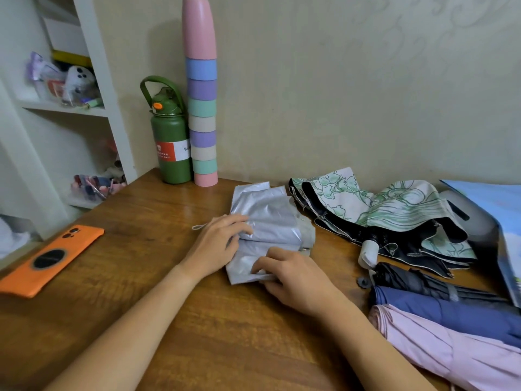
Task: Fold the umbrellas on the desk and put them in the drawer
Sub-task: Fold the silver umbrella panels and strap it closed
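Pressing my left hand [218, 244] on the silver umbrella [267, 221] on the surface [169, 320], fingers fairly straight; my right hand [290, 273] seemingly pinches its near fold.

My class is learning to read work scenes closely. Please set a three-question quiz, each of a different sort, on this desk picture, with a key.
1. True or false: both hands rest on the silver umbrella.
2. Which item stands directly beside the green bottle? A) orange phone B) stack of pastel cups C) pink umbrella
3. Fill in: the umbrella with the green floral print lies ____ (folded / still loose) on the desk.

Key:
1. True: the left hand and right hand both lie on its fabric.
2. B, the stack of pastel cups.
3. Still loose.
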`<state>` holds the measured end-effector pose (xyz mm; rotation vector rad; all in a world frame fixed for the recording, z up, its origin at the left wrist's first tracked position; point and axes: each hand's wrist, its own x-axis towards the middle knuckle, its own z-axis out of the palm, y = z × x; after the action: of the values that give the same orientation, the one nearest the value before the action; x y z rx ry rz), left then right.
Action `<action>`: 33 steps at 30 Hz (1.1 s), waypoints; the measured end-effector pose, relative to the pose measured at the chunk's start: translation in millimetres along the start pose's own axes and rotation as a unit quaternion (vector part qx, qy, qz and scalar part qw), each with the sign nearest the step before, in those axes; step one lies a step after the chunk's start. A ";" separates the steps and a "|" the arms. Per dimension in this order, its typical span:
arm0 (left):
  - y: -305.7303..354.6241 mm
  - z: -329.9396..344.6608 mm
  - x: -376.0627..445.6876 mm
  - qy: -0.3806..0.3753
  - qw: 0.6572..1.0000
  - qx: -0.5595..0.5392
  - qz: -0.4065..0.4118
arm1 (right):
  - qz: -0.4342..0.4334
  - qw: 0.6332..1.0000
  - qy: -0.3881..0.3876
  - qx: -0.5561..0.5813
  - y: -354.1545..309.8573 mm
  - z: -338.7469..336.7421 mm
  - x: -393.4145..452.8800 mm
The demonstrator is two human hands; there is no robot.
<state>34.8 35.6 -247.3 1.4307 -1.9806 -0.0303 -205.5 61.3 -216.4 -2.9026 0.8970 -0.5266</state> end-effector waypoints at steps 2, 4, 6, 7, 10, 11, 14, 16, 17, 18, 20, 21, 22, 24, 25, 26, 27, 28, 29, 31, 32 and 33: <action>-1.7 -4.4 -5.5 -0.023 0.999 -0.038 -0.003 | 0.003 1.000 -0.010 0.007 -2.1 0.3 -0.7; 2.2 -10.7 -11.8 -0.051 0.998 -0.031 0.007 | 0.003 1.000 -0.024 0.017 -4.0 0.3 -1.0; 13.1 -18.6 -20.1 -0.091 0.995 -0.010 0.031 | 0.009 0.999 -0.032 0.030 -5.0 0.2 -1.5; 20.9 -23.7 -24.8 -0.119 0.992 -0.017 0.040 | 0.012 0.999 -0.034 0.037 -5.1 0.3 -2.0; 38.4 -34.7 -38.4 -0.221 0.974 -0.027 0.042 | 0.007 0.998 -0.031 0.050 -5.2 -0.1 -2.7; 40.9 -35.7 -43.2 -0.246 0.968 -0.009 0.040 | 0.000 0.998 -0.033 0.052 -5.7 -0.9 -2.6; 41.3 -35.1 -53.8 -0.272 0.961 0.025 0.037 | -0.015 0.997 -0.060 0.052 -6.7 -4.8 -2.3; 37.1 -31.5 -57.4 -0.249 0.966 0.022 0.063 | -0.016 0.994 -0.074 0.073 -7.4 -7.0 -4.1; 35.4 -30.1 -58.4 -0.240 0.967 0.026 0.076 | -0.010 0.993 -0.069 0.094 -7.9 -7.4 -5.7; 34.9 -29.2 -58.9 -0.225 0.971 0.020 0.083 | -0.001 0.992 -0.051 0.116 -8.0 -7.1 -6.9; 35.8 -28.1 -57.1 -0.174 0.982 -0.046 0.063 | 0.034 0.991 0.018 0.130 -5.9 -3.8 -7.1; 36.4 -27.1 -55.7 -0.143 0.986 -0.081 0.038 | 0.063 0.990 0.059 0.114 -3.4 -1.5 -6.4; 36.2 -25.5 -53.6 -0.114 0.989 -0.091 0.010 | 0.095 0.987 0.094 0.088 -0.6 1.2 -5.1; 33.1 -22.4 -48.7 -0.090 0.995 -0.042 -0.032 | 0.146 0.981 0.120 0.041 4.1 5.4 -3.0; 31.2 -19.9 -47.2 -0.107 0.993 -0.016 -0.048 | 0.165 0.980 0.112 0.024 5.7 8.5 -2.2; 30.8 -18.3 -46.5 -0.137 0.989 0.001 -0.058 | 0.185 0.978 0.098 0.012 5.9 10.5 -1.6; 30.3 -17.0 -45.8 -0.164 0.985 0.010 -0.060 | 0.207 0.975 0.085 0.007 5.6 12.1 -1.3; 31.3 -16.3 -45.1 -0.171 0.984 0.010 -0.057 | 0.228 0.970 0.081 0.006 5.3 12.1 -0.9; 32.5 -15.9 -44.8 -0.150 0.987 0.002 -0.060 | 0.247 0.965 0.085 0.004 5.7 11.5 -0.9; 39.8 -19.0 -47.2 -0.022 0.996 -0.004 -0.088 | 0.282 0.955 0.095 -0.007 7.2 6.8 -1.7; 42.8 -22.2 -49.2 0.051 0.993 0.029 -0.106 | 0.297 0.950 0.094 -0.010 7.4 3.8 -2.5; 44.4 -25.0 -51.7 0.098 0.984 0.079 -0.127 | 0.307 0.947 0.089 -0.007 7.9 2.0 -3.6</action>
<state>19.7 105.9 -236.9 1.7136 -1.6623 0.1528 -211.8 56.6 -220.6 -2.4011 1.7337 -0.7157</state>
